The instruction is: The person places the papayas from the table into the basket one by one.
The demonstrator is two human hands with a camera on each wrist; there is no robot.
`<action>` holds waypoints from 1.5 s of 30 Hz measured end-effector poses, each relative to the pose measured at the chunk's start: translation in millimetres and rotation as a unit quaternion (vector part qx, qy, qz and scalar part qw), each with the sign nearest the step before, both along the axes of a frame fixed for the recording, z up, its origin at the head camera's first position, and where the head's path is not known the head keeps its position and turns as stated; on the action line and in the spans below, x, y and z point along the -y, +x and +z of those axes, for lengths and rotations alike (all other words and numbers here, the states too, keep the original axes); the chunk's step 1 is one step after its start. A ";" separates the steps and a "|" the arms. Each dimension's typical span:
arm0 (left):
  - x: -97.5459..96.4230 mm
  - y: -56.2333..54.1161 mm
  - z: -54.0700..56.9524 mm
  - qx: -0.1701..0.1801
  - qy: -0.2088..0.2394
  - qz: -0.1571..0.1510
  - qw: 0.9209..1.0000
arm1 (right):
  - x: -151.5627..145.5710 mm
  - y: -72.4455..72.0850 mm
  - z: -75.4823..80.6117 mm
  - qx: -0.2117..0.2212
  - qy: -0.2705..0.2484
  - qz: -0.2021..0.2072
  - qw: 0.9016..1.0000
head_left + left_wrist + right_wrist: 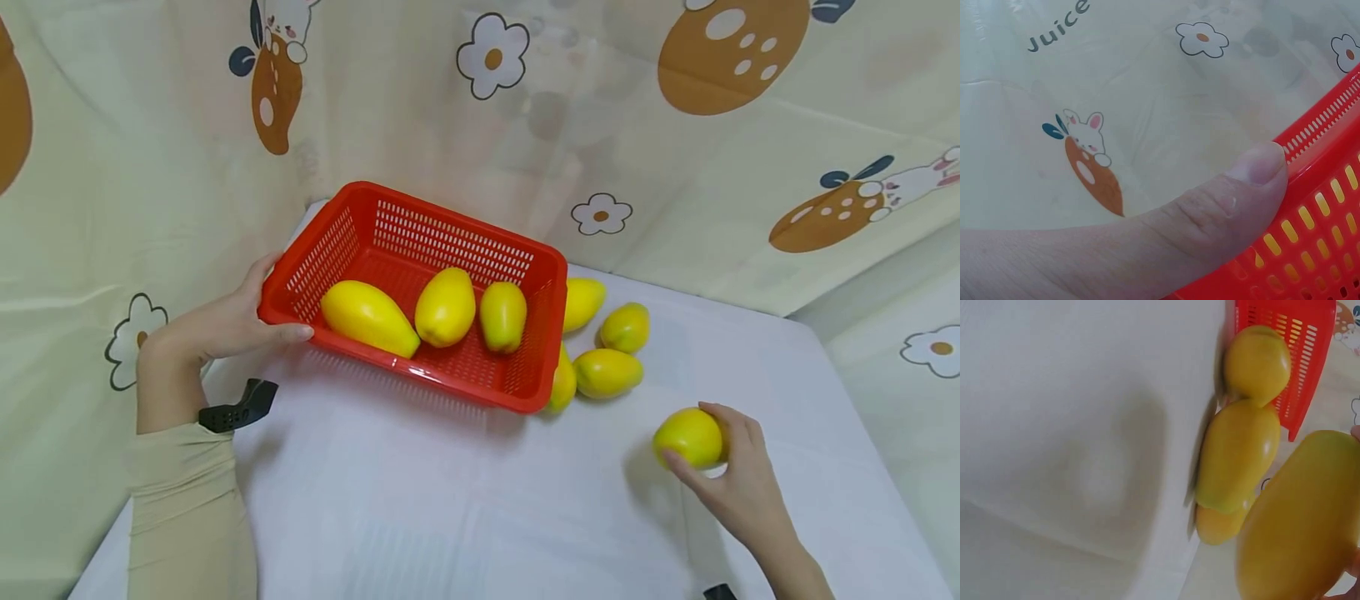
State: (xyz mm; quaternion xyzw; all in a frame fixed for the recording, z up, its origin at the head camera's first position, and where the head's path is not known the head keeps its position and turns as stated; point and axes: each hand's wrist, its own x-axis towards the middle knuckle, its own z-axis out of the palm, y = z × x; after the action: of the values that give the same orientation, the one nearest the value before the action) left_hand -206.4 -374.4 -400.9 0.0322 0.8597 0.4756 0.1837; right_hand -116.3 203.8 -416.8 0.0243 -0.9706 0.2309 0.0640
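My left hand (225,325) grips the left end of a red plastic basket (427,377), its thumb along the rim and the other fingers hidden behind the wall. Inside the basket lie three yellow mangoes, a long one (371,318) on the left, a rounder one (446,307) in the middle and a greenish one (502,317) on the right. At the right of the table, my right hand (750,479) holds another yellow mango (686,437) between thumb and fingers, raised over the cloth with a shadow beneath. The right wrist view shows this mango (1304,519) close up.
Several loose mangoes cluster against the basket's right end, among them one at the back (583,302) and one in front (608,372). A white cloth (420,500) covers the table. Behind it hangs a printed curtain (420,125) with flowers and rabbits.
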 end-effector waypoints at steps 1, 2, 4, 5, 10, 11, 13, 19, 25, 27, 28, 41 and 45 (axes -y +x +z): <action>0.1 -0.3 0.0 0.001 0.000 0.000 1.000 | 0.9 0.7 1.6 -0.004 -0.003 -0.002 1.000; 0.2 -0.6 -0.1 0.001 -0.001 0.001 1.000 | 1.7 1.3 3.1 -0.007 -0.006 -0.003 1.000; 0.6 -1.3 -0.5 0.001 -0.001 0.002 1.000 | 3.7 2.4 6.5 -0.016 -0.008 -0.005 1.000; 0.8 -1.6 -0.6 0.000 -0.001 0.003 1.000 | 4.8 2.8 8.1 -0.022 -0.009 -0.004 1.000; 1.0 -1.9 -1.3 -0.003 -0.001 0.004 1.000 | 10.6 3.2 15.9 -0.050 -0.020 0.010 0.999; 0.9 -1.8 -1.2 -0.003 -0.001 0.005 1.000 | 12.0 3.1 17.4 -0.054 -0.022 0.013 0.998; 0.8 -1.7 -1.5 -0.003 -0.001 0.005 1.000 | 15.3 2.8 20.6 -0.061 -0.024 0.020 0.998; 1.3 -1.8 -1.7 -0.004 -0.003 0.007 1.000 | 25.7 1.2 29.7 -0.082 -0.024 0.037 0.996; 1.0 -0.6 -0.2 0.001 -0.012 0.011 1.000 | 33.1 -1.5 36.7 -0.098 -0.027 0.053 0.993; 0.7 -0.5 0.1 0.001 -0.009 0.011 1.000 | 35.8 -2.0 38.2 -0.098 -0.031 0.059 0.993; 0.5 -0.5 0.0 0.001 -0.007 0.011 1.000 | 37.1 -2.3 38.6 -0.099 -0.034 0.064 0.992; -0.9 -0.7 -2.2 -0.003 -0.018 0.018 1.000 | 58.0 -7.2 43.0 -0.079 -0.033 0.110 0.990; -0.8 -0.6 -1.4 -0.005 -0.012 0.017 1.000 | 64.5 -9.7 43.4 -0.080 -0.032 0.124 0.989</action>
State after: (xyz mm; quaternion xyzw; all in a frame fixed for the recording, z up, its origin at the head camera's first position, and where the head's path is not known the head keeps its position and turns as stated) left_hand -207.0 -373.6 -402.2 0.0172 0.8665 0.4684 0.1718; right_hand -126.0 139.3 -373.4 0.1603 -0.9440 0.2654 0.1128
